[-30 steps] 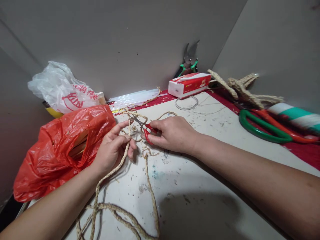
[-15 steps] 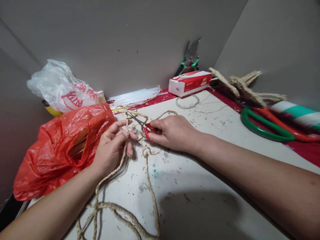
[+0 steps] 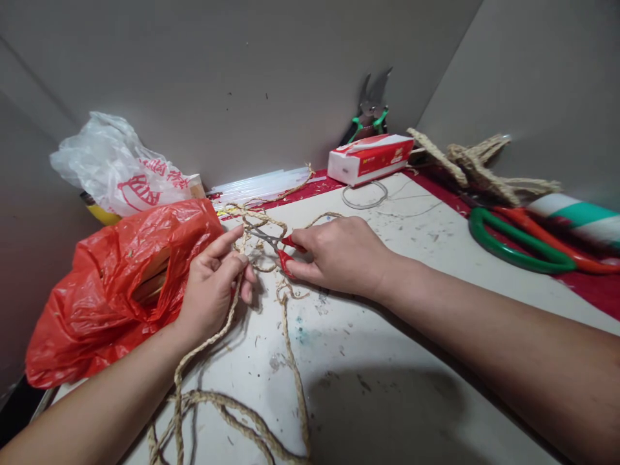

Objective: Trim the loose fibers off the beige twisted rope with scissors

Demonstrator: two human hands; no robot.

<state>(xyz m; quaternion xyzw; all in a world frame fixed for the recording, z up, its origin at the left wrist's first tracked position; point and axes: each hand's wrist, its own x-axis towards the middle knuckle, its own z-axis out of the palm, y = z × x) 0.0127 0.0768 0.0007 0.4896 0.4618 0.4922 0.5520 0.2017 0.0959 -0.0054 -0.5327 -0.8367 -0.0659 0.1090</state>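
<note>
My left hand pinches a braided straw rope that runs from my fingers down toward the table's near edge, where it loops. My right hand grips small red-handled scissors, whose blades point left at the tangle of rope between my two hands. The blades' tips lie among the rope strands just above my left fingers.
A red plastic bag lies at the left, a white printed bag behind it. A red-and-white box and green-handled shears stand at the back wall. Green and orange hoops, a striped roll and straw braids are at right.
Both hands shifted slightly up and back. The scissors' handles have spread a little. My left fingers closed tighter on the rope.
</note>
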